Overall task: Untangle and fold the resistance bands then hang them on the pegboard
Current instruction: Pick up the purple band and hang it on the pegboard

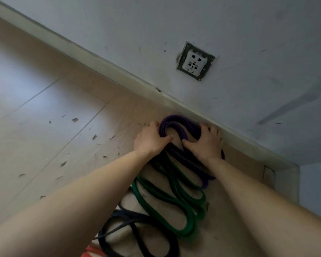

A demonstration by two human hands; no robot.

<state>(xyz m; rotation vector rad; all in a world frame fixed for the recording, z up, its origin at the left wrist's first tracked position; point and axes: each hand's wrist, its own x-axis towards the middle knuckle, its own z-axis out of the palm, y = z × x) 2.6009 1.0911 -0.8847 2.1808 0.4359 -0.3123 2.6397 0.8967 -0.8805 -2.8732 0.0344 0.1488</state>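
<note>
Head view, steeply down, close

My purple band (176,125) coiled in loops on the floor by the wall, green band (176,206) in long folded loops just nearer me, dark navy band (137,236) looped nearest, overlapping.

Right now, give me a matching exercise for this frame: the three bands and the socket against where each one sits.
Things:
1. purple band
2. green band
3. dark blue band
4. socket

Places:
A. on the wall
B. lowest in the picture
C. under both hands
D. in the middle of the row

Pairs: 1-C, 2-D, 3-B, 4-A
</note>
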